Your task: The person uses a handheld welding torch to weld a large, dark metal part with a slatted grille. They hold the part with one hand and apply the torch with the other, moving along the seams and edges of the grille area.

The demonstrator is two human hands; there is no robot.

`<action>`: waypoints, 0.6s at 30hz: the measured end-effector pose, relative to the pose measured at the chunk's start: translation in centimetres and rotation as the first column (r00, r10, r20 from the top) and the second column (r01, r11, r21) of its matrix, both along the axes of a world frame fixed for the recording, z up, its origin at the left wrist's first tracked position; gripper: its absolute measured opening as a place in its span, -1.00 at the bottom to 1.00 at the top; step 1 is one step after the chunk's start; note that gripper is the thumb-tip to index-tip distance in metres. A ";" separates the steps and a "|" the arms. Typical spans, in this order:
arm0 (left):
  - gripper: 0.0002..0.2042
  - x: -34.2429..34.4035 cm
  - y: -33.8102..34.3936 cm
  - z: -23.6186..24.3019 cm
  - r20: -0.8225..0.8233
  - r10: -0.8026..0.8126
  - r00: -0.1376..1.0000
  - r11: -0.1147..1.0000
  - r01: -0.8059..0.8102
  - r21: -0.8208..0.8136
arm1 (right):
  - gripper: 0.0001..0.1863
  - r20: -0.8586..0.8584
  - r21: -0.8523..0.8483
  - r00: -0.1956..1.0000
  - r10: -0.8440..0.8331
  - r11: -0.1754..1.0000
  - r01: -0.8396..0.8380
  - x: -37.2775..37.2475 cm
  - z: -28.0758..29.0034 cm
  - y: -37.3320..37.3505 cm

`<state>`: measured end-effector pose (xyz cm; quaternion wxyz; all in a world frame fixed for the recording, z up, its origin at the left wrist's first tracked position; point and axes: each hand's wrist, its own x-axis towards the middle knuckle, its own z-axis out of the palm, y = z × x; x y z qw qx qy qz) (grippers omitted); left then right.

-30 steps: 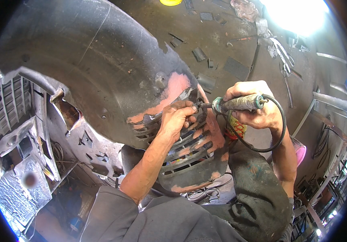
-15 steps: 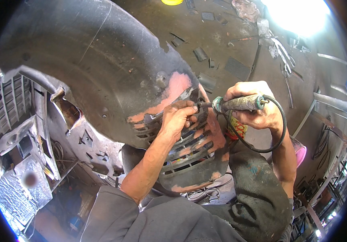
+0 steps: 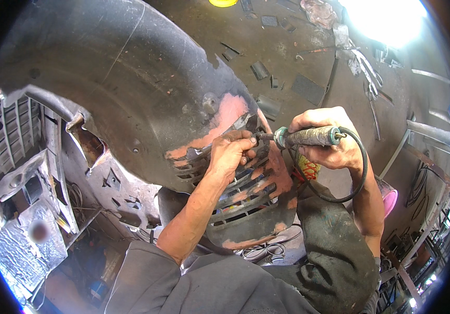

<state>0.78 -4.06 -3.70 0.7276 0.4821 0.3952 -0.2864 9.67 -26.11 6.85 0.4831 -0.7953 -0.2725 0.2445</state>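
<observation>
A large dark plastic vehicle panel (image 3: 115,78) with pink filler patches (image 3: 220,120) and a slotted lower section (image 3: 246,209) lies before me. My right hand (image 3: 342,152) grips a soldering-iron-like tool (image 3: 311,135) by its wrapped handle, a black cable looping from its back end. The tool's metal tip reaches a broken spot at the panel's edge. Right there, my left hand (image 3: 231,156) has thumb and forefinger pinched on something small and dark that I cannot make out. A red-and-yellow patterned object (image 3: 308,168) shows behind the right hand.
Dark offcuts (image 3: 259,69) and strips are scattered on the floor (image 3: 282,42). Metal frames (image 3: 429,128) and coiled cables stand at right. Metal parts and foil-covered sheet (image 3: 15,256) crowd the left. A yellow container (image 3: 222,2) sits at the top; a pink object (image 3: 389,201) is beside my right forearm.
My right hand and the tool's back end have lowered very slightly, and the cable loop hangs a little lower. My left hand holds the same position at the tool's tip.
</observation>
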 end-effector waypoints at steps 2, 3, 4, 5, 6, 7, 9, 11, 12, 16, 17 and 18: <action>-0.83 0.0 0.0 0.0 0.000 -0.001 1.000 1.000 0.001 0.004 | -0.67 -0.001 0.003 1.000 -0.007 1.000 0.007 -0.1 0.0 0.0; -0.83 0.0 0.0 0.0 0.000 -0.001 1.000 1.000 0.001 0.007 | -0.67 -0.002 0.004 1.000 -0.011 1.000 0.011 -0.1 0.0 0.1; -0.82 0.0 -0.1 0.0 0.000 -0.001 1.000 1.000 0.001 0.011 | -0.67 0.000 0.003 1.000 -0.007 1.000 0.007 -0.1 0.1 0.1; -0.82 0.0 -0.1 0.0 0.002 -0.004 1.000 1.000 0.004 0.008 | -0.67 0.001 0.002 1.000 -0.003 1.000 0.003 -0.1 0.1 0.1; -0.82 0.1 -0.1 -0.1 0.005 -0.007 1.000 1.000 0.007 0.006 | -0.67 0.004 0.001 1.000 0.001 1.000 -0.002 -0.1 0.1 0.0; -0.82 0.1 -0.1 -0.1 0.008 -0.010 1.000 1.000 0.010 0.004 | -0.67 0.007 0.003 1.000 0.005 1.000 -0.005 -0.1 0.1 0.0; -0.81 0.1 -0.1 0.1 0.008 -0.003 1.000 1.000 0.003 0.002 | -0.67 0.011 0.005 1.000 0.013 1.000 -0.014 -0.1 0.1 -0.1; -0.81 0.1 -0.1 0.1 0.008 0.001 1.000 1.000 -0.001 0.001 | -0.66 0.001 -0.003 1.000 0.017 1.000 -0.017 -0.1 0.1 -0.1; -0.81 0.0 0.0 0.0 0.007 0.000 1.000 1.000 0.000 0.001 | -0.66 -0.004 -0.007 1.000 0.019 1.000 -0.019 -0.1 0.1 -0.1; -0.82 0.0 -0.1 0.0 0.003 -0.003 1.000 1.000 0.003 0.001 | -0.65 0.002 -0.004 1.000 0.012 1.000 -0.012 -0.2 0.0 -0.2; -0.82 0.1 -0.2 0.0 0.004 -0.007 1.000 1.000 0.007 0.005 | -0.65 0.006 -0.006 1.000 0.011 1.000 -0.011 -0.2 0.1 -0.2; -0.82 0.1 -0.2 0.0 0.006 -0.008 1.000 1.000 0.008 0.013 | -0.65 0.010 -0.005 1.000 0.013 1.000 -0.013 -0.2 0.0 -0.2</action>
